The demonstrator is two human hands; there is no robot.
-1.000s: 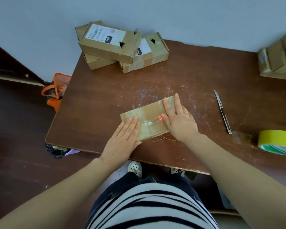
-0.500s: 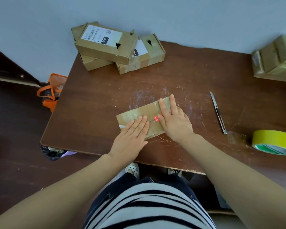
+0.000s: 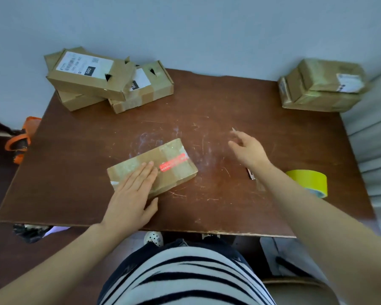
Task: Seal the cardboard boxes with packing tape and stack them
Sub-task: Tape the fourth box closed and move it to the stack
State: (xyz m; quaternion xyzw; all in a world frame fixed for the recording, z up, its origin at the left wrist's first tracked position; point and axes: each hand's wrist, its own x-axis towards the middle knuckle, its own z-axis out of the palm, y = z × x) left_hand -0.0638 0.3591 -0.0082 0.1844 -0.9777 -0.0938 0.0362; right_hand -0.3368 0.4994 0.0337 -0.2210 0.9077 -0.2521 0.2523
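Tabletop (image 3: pixel 75 172) of scratched, chalk-smeared brown wood lies bare around the cardboard box (image 3: pixel 178 175), which sits flat and skewed near the front edge, left of centre. The left hand (image 3: pixel 134 194) rests flat on the box's near-left end, fingers straight and together, gripping nothing. The right hand (image 3: pixel 249 150) hovers over the bare board to the right, apart from the box, fingers loosely spread and empty.

Under its wrist the end of a slim metal cutter (image 3: pixel 251 175) shows, and a yellow tape roll (image 3: pixel 310 179) stands near the right edge. Unsealed boxes (image 3: pixel 92 82) are heaped at the far left corner, one overhanging the edge. Taped boxes (image 3: pixel 321 91) are stacked at the far right corner.

The box is a shallow rectangle of matte card, banded with glossy clear tape and bearing a red label (image 3: pixel 173 164).
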